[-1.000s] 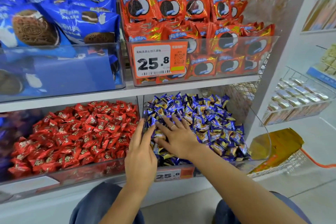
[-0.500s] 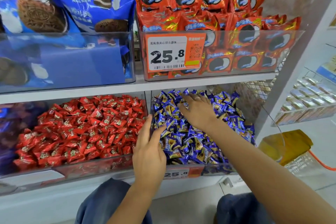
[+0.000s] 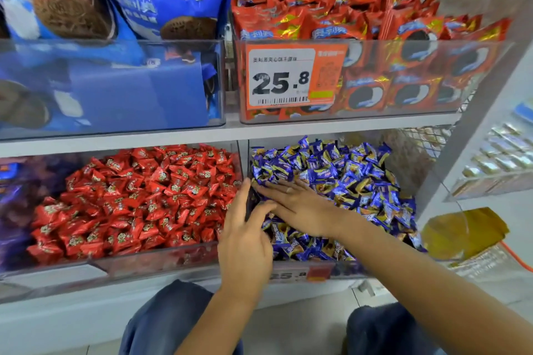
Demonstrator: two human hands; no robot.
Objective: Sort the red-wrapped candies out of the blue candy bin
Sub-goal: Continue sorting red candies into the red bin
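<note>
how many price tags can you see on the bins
2: one price tag on the upper red cookie bin, another on the blue candy bin front, partly hidden by the left hand.

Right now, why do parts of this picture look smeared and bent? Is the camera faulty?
Head view: the wide lens bows the shelf edge and the upright post. Motion blur softens the price tag and the left hand. The clear bin fronts reflect hazily. Lighting is even, with soft shadows. Nothing points to a fault.
</note>
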